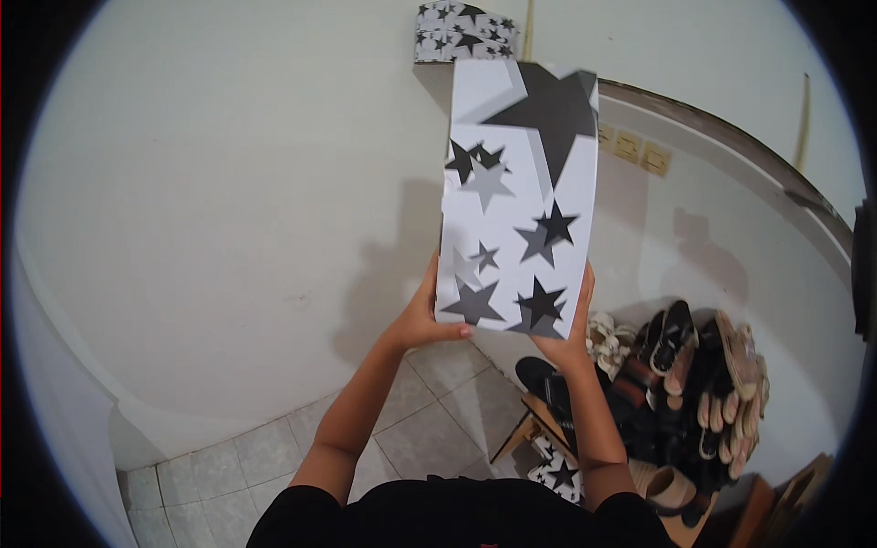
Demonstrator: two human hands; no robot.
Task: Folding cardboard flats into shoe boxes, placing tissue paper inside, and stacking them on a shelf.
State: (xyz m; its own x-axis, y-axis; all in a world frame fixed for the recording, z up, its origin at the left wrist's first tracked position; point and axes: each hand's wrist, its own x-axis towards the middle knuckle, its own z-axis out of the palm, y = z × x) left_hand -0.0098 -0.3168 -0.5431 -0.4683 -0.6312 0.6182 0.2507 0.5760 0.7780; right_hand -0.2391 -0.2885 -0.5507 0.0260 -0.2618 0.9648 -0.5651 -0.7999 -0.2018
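Held up in front of me is a tall white box (521,201) printed with black and grey stars. My left hand (429,315) grips its lower left edge, the thumb lying along the bottom. On the opposite lower side, my right hand (571,333) is closed round the box, with part of its fingers hidden behind it. Just beyond the box's top end, more star-patterned boxes (466,32) sit at the wall, partly covered by the one I hold.
A shelf edge (713,114) runs along the right wall above yellowish switch plates (630,148). Lower right, many shoes (671,393) are piled on a wooden rack (516,429), with another star-patterned box (555,470) beneath. Grey floor tiles (411,434) meet the white wall (201,274).
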